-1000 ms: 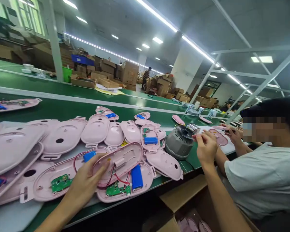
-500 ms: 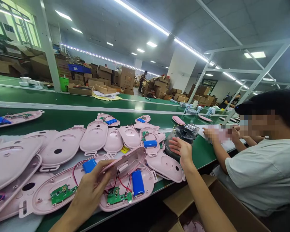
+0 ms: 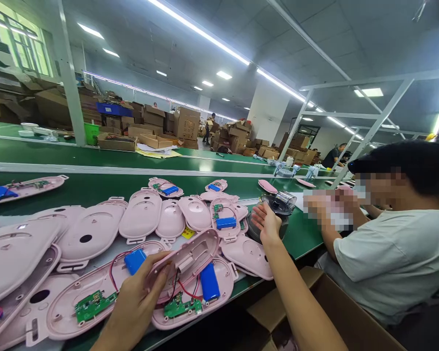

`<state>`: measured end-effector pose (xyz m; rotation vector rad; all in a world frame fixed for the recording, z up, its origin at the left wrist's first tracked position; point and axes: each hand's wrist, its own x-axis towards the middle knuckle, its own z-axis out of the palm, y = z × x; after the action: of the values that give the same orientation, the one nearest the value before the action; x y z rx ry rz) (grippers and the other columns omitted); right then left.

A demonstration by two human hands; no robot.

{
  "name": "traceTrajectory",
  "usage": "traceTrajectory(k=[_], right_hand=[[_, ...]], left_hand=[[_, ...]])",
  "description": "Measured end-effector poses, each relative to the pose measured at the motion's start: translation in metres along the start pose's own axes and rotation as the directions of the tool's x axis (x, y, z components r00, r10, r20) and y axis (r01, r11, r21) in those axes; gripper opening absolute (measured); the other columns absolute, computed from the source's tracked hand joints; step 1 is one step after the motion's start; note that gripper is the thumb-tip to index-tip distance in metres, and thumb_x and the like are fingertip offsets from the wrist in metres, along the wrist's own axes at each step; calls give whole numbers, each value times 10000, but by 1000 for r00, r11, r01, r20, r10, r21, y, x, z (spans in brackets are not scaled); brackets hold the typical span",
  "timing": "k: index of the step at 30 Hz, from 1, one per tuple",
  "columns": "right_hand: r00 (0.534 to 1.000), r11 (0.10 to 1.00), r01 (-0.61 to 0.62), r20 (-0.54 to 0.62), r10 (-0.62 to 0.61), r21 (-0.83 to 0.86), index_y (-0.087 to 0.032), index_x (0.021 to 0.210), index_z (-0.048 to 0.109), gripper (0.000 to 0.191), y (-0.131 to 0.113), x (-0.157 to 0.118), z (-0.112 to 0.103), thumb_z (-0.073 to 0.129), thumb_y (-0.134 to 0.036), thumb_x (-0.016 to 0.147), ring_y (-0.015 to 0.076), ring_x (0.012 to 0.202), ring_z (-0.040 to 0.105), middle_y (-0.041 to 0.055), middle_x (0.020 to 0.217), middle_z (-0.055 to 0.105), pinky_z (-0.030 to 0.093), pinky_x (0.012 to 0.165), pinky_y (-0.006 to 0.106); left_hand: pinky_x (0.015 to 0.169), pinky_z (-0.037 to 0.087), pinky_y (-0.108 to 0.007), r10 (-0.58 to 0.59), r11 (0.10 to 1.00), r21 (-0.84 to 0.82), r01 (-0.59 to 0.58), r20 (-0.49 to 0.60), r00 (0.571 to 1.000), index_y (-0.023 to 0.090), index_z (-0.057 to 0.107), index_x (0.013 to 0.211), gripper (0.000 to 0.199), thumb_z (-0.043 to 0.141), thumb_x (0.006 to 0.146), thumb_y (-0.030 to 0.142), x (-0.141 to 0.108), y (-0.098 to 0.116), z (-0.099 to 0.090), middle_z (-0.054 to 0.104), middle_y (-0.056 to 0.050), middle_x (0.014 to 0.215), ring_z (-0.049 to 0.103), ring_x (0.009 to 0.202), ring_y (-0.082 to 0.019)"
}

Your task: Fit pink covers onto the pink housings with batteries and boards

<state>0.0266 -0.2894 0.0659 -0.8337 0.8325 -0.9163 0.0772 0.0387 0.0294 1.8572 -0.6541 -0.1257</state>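
Observation:
My left hand [image 3: 137, 300] grips the end of a tilted pink shell [image 3: 192, 256], inner side showing, with wires running down from it. Beneath it lies an open pink housing [image 3: 190, 317] with a green circuit board [image 3: 183, 305] and a blue battery [image 3: 209, 282]. My right hand [image 3: 267, 222] is raised with fingers apart, holding nothing, in front of a round dark container [image 3: 256, 231] with a clear and black top. To the left, another pink housing [image 3: 64, 312] holds a board and a blue battery [image 3: 135, 262].
Many pink shells [image 3: 98, 229] cover the green bench [image 3: 305, 239]. A co-worker [image 3: 398, 243] in a white shirt sits at the right, hands over the bench. An open cardboard box [image 3: 274, 309] stands below the bench edge. Boxes are stacked behind.
My right hand has shifted slightly left and its fingers are more bent, close to the container. My left hand still holds the tilted shell. The view has turned slightly.

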Motion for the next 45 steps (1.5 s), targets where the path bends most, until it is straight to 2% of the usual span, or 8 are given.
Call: traceTrajectory(k=[16, 22, 24, 28, 29, 31, 38, 45], right_hand=[[999, 1000, -1, -34, 2, 23, -117, 815, 608, 90, -5, -1, 2, 613, -163, 738, 102, 520, 556, 27, 706, 667, 517, 541, 269], [950, 979, 194, 263, -171, -65, -145, 775, 571, 117, -5, -67, 0, 620, -251, 763, 78, 476, 456, -5, 674, 602, 415, 479, 225], [767, 878, 461, 555, -320, -131, -154, 772, 579, 161, 3, -104, 5, 581, -305, 829, 89, 521, 463, 2, 700, 592, 383, 494, 228], [10, 307, 949, 971, -238, 65, -172, 898, 576, 164, 31, -155, 24, 438, -252, 937, 142, 800, 536, 38, 892, 609, 416, 723, 265], [-113, 184, 973, 984, -141, 138, -167, 919, 562, 145, 39, -159, 27, 427, -216, 933, 159, 849, 529, 51, 942, 610, 408, 761, 279], [-225, 32, 974, 974, 27, 225, -162, 920, 532, 107, 52, -161, 29, 426, -178, 920, 181, 868, 506, 61, 961, 605, 387, 782, 298], [-53, 110, 993, 991, 119, 40, -189, 830, 449, 148, 62, -155, 18, 398, -221, 965, 150, 782, 468, 10, 852, 525, 311, 693, 287], [49, -151, 988, 990, 129, -29, -199, 891, 560, 152, 66, -181, 27, 415, -200, 935, 174, 809, 501, 38, 878, 542, 282, 659, 306]], left_hand=[[747, 457, -204, 13, 999, 43, -15, 39, 999, 278, 507, 1192, 489, 487, 838, 615, 1, -4, -3, 665, 19, 1056, 614, 978, -180], [877, 440, -252, -6, 1000, -13, 6, 33, 999, 282, 499, 1188, 460, 465, 856, 598, 3, 1, -4, 637, 13, 1125, 578, 1064, -196], [963, 412, -276, 1, 999, -35, 0, 30, 1000, 279, 510, 1192, 447, 457, 862, 577, 6, 3, -4, 613, 7, 1177, 546, 1121, -203], [1120, 326, -340, 9, 984, -179, -13, -22, 1000, 222, 544, 1195, 461, 475, 835, 502, 11, 4, -4, 554, -31, 1306, 430, 1284, -238], [1142, 306, -358, -4, 978, -210, -5, -43, 999, 206, 555, 1185, 463, 480, 821, 482, 10, 3, -3, 553, -41, 1313, 422, 1293, -244], [1172, 258, -398, -49, 968, -249, 26, -87, 995, 175, 560, 1180, 475, 470, 802, 449, 8, 2, 0, 552, -64, 1316, 420, 1296, -254], [1120, 347, -337, -84, 944, -329, 32, -145, 986, 172, 579, 1165, 433, 469, 818, 407, 0, -3, 10, 581, -58, 1278, 481, 1238, -220], [1056, 420, -335, -4, 897, -440, -29, -73, 997, 151, 583, 1175, 423, 464, 800, 307, -5, 6, 6, 619, -53, 1217, 524, 1183, -229]])
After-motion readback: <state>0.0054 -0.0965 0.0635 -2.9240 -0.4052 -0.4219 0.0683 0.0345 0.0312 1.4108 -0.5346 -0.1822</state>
